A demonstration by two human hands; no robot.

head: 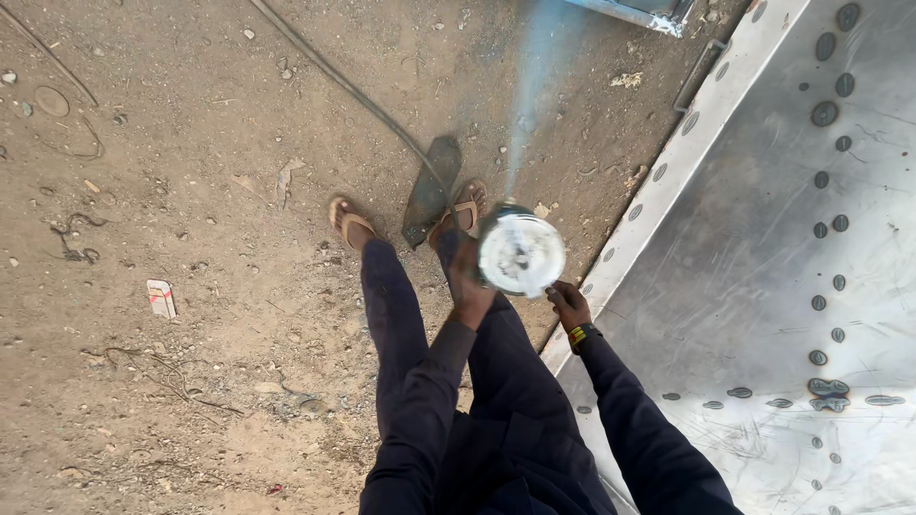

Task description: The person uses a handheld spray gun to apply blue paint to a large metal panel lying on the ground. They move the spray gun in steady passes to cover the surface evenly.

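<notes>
Two hands grip one power tool, an angle grinder (520,253) whose disc shows as a pale spinning blur just off the left edge of the big steel sheet (763,238). The left hand (468,286) is closed round the tool's body; the right hand (570,303), a band at its wrist, is closed on what looks like the side handle, right beside the sheet's edge. Below the disc stand the person's feet in open sandals (351,222) on the dirt ground (191,191), and a dark flat scrap (431,189) lies between them. A cable (353,91) trails off across the dirt, and a pale plume of dust or smoke (534,86) streams away from the disc. Judged from this, bare toes so near a running disc risk cuts or hot grit, and the cable by the feet could snag a step
</notes>
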